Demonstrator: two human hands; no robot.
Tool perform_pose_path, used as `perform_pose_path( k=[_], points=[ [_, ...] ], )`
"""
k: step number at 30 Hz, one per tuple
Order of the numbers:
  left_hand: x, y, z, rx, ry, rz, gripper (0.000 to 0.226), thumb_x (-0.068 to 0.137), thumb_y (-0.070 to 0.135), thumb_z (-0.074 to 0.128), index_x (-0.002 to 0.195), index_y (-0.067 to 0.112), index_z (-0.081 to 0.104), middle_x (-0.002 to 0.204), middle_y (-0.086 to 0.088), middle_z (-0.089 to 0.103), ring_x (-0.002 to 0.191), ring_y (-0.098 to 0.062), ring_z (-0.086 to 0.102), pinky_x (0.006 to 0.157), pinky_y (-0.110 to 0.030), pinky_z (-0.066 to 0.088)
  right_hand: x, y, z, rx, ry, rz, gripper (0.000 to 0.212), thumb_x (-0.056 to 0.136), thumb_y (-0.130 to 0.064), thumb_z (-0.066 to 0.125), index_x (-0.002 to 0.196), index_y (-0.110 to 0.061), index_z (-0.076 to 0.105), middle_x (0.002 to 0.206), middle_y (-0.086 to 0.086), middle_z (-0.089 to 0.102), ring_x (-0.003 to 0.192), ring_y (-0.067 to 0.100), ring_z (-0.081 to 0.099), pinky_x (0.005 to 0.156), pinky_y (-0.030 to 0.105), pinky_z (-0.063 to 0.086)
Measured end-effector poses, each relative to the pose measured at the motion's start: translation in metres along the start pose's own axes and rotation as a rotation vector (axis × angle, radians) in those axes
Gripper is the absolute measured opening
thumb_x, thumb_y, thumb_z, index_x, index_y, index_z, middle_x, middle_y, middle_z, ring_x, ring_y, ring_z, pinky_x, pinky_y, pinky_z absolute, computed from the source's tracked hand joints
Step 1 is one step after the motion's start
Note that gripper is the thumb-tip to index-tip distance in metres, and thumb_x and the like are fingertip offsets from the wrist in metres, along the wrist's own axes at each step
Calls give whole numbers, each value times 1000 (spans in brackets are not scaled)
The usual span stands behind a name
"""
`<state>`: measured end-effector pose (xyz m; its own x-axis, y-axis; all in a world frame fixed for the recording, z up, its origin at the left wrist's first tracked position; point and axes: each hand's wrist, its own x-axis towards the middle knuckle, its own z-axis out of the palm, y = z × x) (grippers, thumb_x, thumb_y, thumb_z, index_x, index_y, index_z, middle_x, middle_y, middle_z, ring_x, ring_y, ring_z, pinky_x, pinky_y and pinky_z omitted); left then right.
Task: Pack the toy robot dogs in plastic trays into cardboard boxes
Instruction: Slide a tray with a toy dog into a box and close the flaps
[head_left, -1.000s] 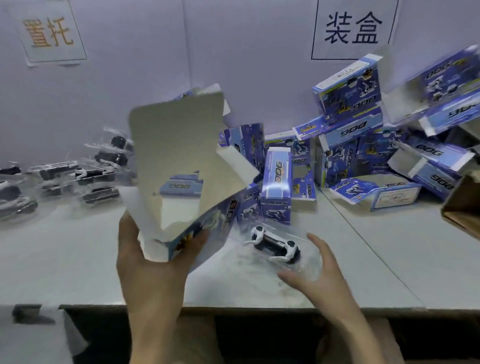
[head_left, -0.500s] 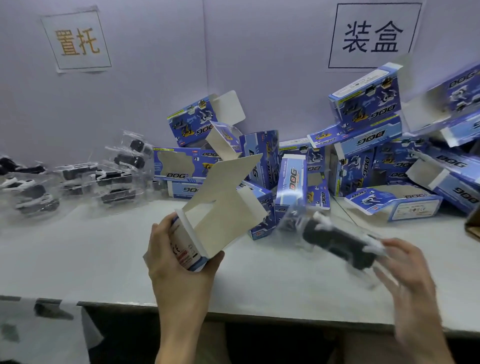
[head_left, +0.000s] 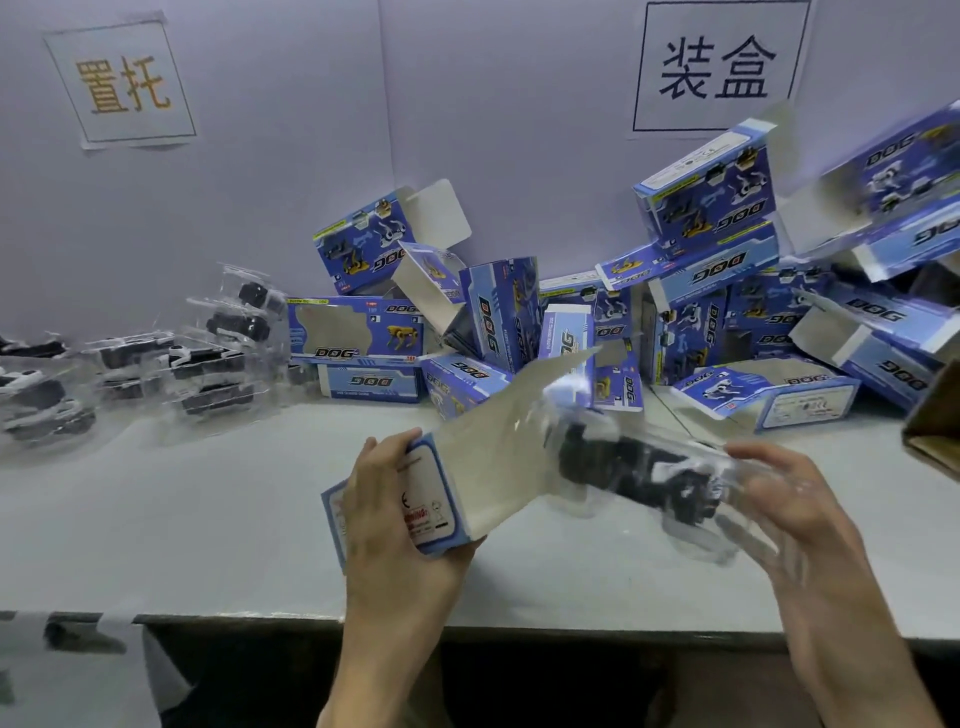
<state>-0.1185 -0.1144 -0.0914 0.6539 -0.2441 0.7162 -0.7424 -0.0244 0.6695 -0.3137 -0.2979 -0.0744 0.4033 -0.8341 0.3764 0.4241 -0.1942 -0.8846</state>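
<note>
While the left hand (head_left: 400, 525) clamps its grip round the open cardboard box (head_left: 488, 467), the right hand (head_left: 800, 509) grips the clear plastic tray (head_left: 727, 535) with its black toy robot dog (head_left: 623, 467) at the box mouth. The tray looks light, flimsy and slippery, so it is best held by the rim.

The left hand (head_left: 395, 519) is gripping an open cardboard box (head_left: 467, 483) by its closed end, above the table (head_left: 156, 519). At the box's open mouth, to its right, the right hand (head_left: 795, 499) is holding a clear plastic tray (head_left: 691, 519) carrying a black toy dog (head_left: 634, 467). Blue boxes (head_left: 727, 312) are lying heaped behind the box, and filled trays (head_left: 208, 353) are sitting to its far left.
</note>
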Motion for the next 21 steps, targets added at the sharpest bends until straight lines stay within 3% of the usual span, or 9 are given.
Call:
perform_pose_path(
  k=[1,2,6,9,11,13,15,18,21],
  points=[
    [0,0,0,22,-9,20,93,61,3,91,131,38,40,132,30,39,135,-20,35,106,-47,42,-21,-10,-1,-104,-157,-54,41,69,-38,64,110,-29,66,104,-10,73,102,6,66,91,34,44],
    [-1,-2,0,43,-39,51,93,61,1,90,131,36,42,133,28,39,136,-20,35,107,-50,41,-14,-18,15,-166,-196,-59,44,67,-41,66,111,-32,65,105,-14,72,100,1,66,89,32,43],
    [-1,-9,1,159,-95,132,102,59,-3,87,134,44,36,137,33,35,144,-9,26,116,-41,29,-5,-19,26,-289,-233,-27,61,63,-62,70,121,-44,59,117,-21,67,113,-8,57,94,25,40],
    [-2,-9,2,177,-137,185,105,58,-6,86,136,43,35,139,34,32,144,-7,25,117,-39,28,3,-10,26,-239,-277,35,52,92,-51,55,141,-36,46,150,-15,46,137,6,44,115,36,33],
    [-2,-8,2,153,-131,188,103,59,-6,85,136,42,36,138,38,31,142,-4,26,114,-32,28,0,-14,29,-104,-299,79,59,89,-60,45,144,-38,45,151,-17,45,139,8,44,117,38,29],
    [-3,-5,1,111,-87,159,96,60,-3,86,135,38,42,137,33,36,139,-7,32,112,-31,31,-4,-16,28,47,-250,-2,65,85,-60,43,143,-33,47,145,-17,53,134,9,51,112,39,34],
    [-3,-1,0,64,-28,101,90,60,2,91,134,32,48,134,22,46,132,-13,42,108,-33,41,-8,-18,19,155,-183,-68,54,92,-45,39,141,-26,49,144,-12,56,133,12,52,108,44,37],
    [-3,10,-3,-123,42,-45,89,56,14,96,128,41,51,125,20,56,119,-9,53,88,-11,47,-1,-18,14,103,-90,-179,41,95,-31,38,131,-25,55,142,-8,58,131,12,54,108,43,43],
    [-1,25,-2,-379,103,-169,86,46,33,93,123,41,56,119,12,65,109,-3,62,80,-9,49,-1,-17,9,124,-20,-211,35,96,-27,40,124,-24,60,138,-4,61,126,16,60,98,39,51]
  ],
)
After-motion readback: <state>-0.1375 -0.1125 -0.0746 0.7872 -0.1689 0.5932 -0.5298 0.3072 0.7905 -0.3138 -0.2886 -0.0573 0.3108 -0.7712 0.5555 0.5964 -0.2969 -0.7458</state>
